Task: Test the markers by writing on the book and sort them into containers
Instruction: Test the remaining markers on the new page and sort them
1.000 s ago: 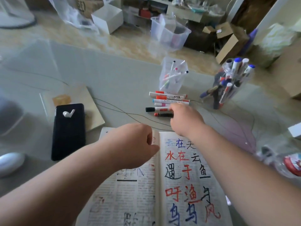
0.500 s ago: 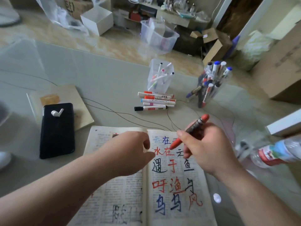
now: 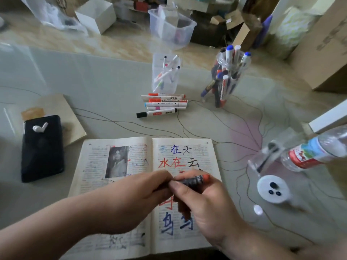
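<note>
An open book (image 3: 202, 152) lies in front of me, its right page covered with red, blue and black characters. Above that page both hands hold a dark marker with a red end (image 3: 195, 180). My right hand (image 3: 206, 205) grips its barrel; my left hand (image 3: 135, 199) is closed over its left end, which is hidden. Several loose markers (image 3: 162, 105) lie stacked on the table beyond the book. Behind them stands a square clear container (image 3: 166, 76) with a few thin markers. To its right a round clear container (image 3: 227, 76) is packed with markers.
A black phone (image 3: 42, 149) with a white earbud on it rests on a tan pad at the left. At the right lie a tipped water bottle (image 3: 317, 149), a clear cup and a white round lid (image 3: 272, 188). Boxes and a plastic tub crowd the floor beyond the table.
My right hand took the red-ended marker from the loose pile and brought it back over the book. My left hand came off the left page and closed on the marker's other end.
</note>
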### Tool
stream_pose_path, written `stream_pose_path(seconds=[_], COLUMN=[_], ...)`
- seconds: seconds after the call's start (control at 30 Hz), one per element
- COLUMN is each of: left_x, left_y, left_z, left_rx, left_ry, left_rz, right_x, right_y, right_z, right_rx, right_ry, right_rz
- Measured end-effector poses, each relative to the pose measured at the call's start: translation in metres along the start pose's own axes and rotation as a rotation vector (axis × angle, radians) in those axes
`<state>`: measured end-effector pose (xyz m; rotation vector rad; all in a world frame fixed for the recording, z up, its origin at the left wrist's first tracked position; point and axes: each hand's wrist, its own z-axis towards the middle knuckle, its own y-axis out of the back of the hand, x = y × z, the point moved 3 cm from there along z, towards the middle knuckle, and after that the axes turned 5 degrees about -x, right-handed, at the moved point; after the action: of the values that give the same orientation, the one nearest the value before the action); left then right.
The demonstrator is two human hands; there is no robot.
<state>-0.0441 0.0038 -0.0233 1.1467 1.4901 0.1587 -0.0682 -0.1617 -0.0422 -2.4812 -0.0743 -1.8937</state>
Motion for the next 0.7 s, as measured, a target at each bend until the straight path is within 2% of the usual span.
stream_pose_path(seconds=[0.17,0.4,0.53,0.7], left_x=[0.001,-0.007,-0.006,-0.015], left_y=[-0.008,-0.004,-0.007,-0.011], left_z=[0.006,0.015,0.017,0.020], left_rx=[0.052,-0.005,0.019,-0.097], left_ry=[-0.020,-0.034,-0.066,-0.071], left_rz=[-0.024,-0.096,-0.134,-0.139], right_x=[-0.014,-0.009,-0.004,0.000], right_y=[0.003,0.014,0.014,0.020], right_z=[-0.004,0.005,0.005,0.010], right_rx=[-0.024,-0.047,-0.027,-0.025], right_ry=[-0.064,-0.030,0.001,0.074], right_rz=[0.092,0.059,0.081,0.019])
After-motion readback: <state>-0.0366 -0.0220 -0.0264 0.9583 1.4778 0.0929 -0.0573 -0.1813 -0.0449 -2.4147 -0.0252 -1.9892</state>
